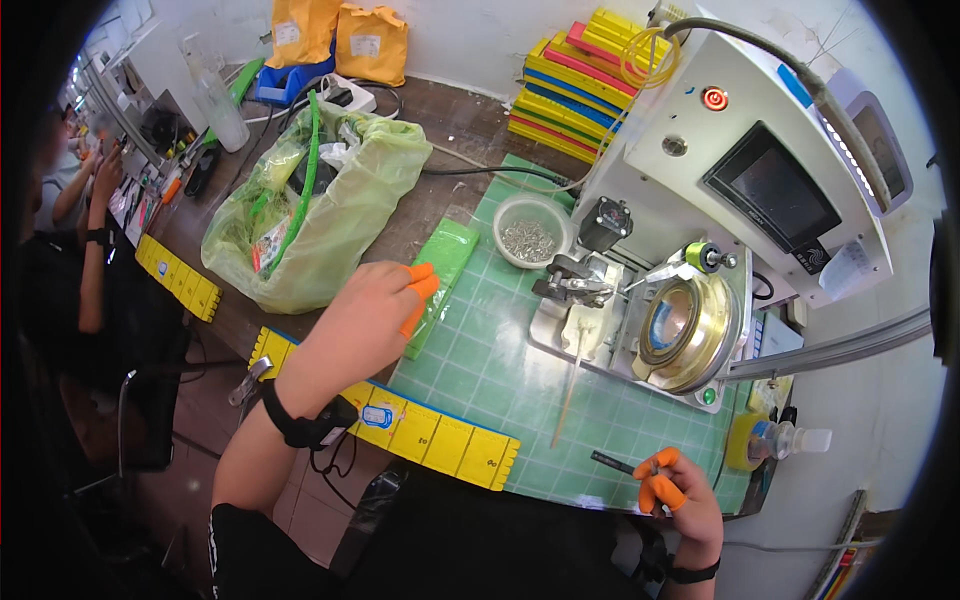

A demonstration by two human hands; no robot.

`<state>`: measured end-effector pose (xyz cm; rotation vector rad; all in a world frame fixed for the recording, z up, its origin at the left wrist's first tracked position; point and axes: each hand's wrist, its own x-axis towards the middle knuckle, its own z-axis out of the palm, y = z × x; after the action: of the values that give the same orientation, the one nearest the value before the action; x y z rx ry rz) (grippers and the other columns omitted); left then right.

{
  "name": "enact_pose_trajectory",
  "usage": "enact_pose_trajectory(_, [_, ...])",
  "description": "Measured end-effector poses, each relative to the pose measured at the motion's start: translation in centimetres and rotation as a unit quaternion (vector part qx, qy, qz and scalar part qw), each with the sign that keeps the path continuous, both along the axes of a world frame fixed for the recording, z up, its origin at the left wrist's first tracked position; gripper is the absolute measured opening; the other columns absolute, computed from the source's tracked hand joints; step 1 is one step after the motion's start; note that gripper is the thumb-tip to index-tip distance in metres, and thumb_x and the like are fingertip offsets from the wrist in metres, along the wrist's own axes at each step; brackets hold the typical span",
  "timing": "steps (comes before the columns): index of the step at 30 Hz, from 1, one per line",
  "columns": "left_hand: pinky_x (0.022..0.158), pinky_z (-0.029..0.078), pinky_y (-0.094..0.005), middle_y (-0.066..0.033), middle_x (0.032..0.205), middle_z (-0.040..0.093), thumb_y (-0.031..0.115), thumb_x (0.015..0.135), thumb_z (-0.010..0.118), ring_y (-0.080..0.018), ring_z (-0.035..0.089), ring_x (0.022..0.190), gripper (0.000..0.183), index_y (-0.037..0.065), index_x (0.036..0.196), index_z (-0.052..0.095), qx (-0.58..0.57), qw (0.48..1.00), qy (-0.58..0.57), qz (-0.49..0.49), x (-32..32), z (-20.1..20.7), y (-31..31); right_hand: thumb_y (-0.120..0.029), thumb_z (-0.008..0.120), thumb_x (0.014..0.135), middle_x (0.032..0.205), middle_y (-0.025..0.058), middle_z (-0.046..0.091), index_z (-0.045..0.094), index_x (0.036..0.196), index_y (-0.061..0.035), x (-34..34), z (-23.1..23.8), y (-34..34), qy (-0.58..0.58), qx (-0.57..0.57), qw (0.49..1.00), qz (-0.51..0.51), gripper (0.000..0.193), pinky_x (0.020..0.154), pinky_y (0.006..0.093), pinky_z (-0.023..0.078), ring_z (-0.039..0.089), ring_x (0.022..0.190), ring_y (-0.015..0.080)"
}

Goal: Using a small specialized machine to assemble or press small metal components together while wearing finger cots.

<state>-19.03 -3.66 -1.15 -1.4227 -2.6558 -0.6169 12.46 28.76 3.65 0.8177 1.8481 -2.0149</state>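
Note:
Orange finger cots cover fingers of both hands. My left hand is at the near side of a shiny green flat strip. Its fingers are bent with the tips at the strip, and anything between them is hidden. At the lower right, my right hand is closed around a slim black tool, whose end points left over the mat. A bench machine stands beyond, with a clamp and a round brass-coloured part. A thin stick lies before the clamp.
A white bowl of small metal pieces stands on the green mat. A yellow ruler strip lines the near edge. A bag-lined bin is left, stacked coloured trays behind, a bottle right. Another person sits far left.

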Motion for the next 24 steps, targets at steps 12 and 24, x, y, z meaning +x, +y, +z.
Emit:
enact_pose_trajectory(12, [0.108,0.045,-0.0480,-0.0265,0.135,0.061,0.030,0.104,0.055,-0.0363,0.059,0.125,0.043,-0.005,0.128,0.064,0.330,0.910,0.231,0.102,4.4,15.1,-9.1,-0.003,0.074,0.087,0.095,0.0162,0.068,0.069,0.108,0.0000,1.2,-2.3,1.4,0.069,0.571,0.817,0.048,0.022,0.082,0.0380,0.052,0.069,0.090,0.0317])
enact_pose_trajectory(24, [0.085,0.052,-0.0423,-0.0177,0.112,0.055,0.003,0.081,0.065,-0.0336,0.061,0.100,0.059,-0.009,0.138,0.054,0.007,0.992,0.097,-0.085,2.4,3.8,12.5,-0.016,0.060,0.105,0.128,0.0080,0.059,0.045,0.150,-0.0058,-12.3,-2.3,-9.0,0.305,-0.009,0.952,-0.034,0.049,0.092,0.0312,0.049,0.061,0.096,0.0135])
